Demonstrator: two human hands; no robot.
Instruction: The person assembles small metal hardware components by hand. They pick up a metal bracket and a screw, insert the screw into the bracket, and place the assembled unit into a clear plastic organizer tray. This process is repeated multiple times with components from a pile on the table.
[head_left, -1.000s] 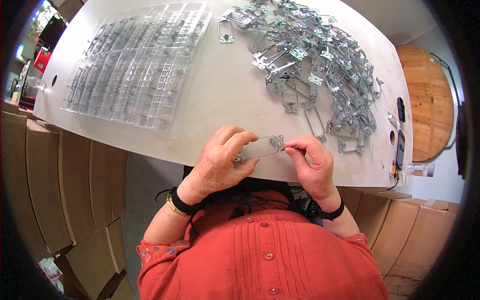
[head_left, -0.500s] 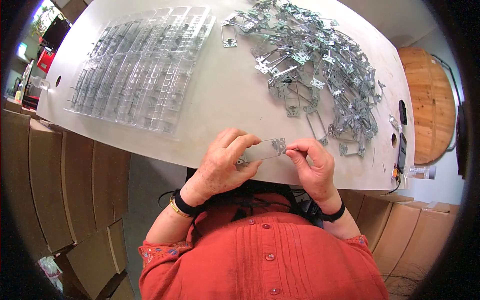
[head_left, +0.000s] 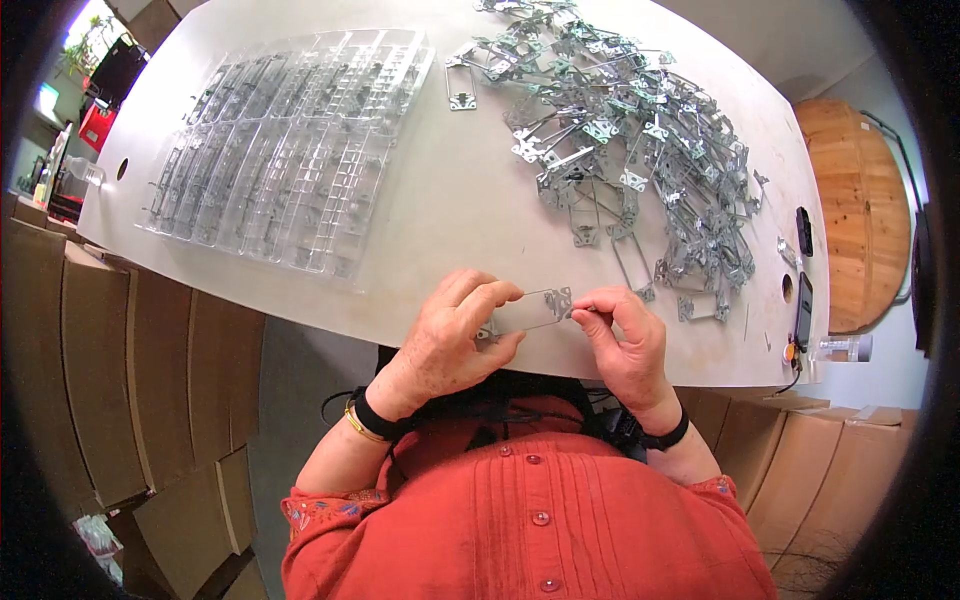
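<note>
Near the table's front edge, a small rectangular metal frame with cut-out end plates (head_left: 557,302) is held between my hands. My left hand (head_left: 455,325) grips its left end, with fingers above and thumb below. At its right end my right hand (head_left: 625,340) is closed in a pinch of thumb and forefinger; whatever lies between those fingertips is hidden. Ahead and to the right spreads a big tangled heap of similar metal frames (head_left: 610,130). A clear plastic tray (head_left: 335,262) with many compartments, holding metal parts, lies at the left.
A single metal frame (head_left: 461,88) lies between tray and heap. At the right edge are a black phone (head_left: 804,308), a dark small object (head_left: 804,231) and a clear bottle (head_left: 845,348). Cardboard boxes (head_left: 150,360) stand below the table at left; a round wooden board (head_left: 855,215) leans at right.
The view has shifted slightly, so the table things sit a little lower. Both hands keep nearly the same hold on the metal frame.
</note>
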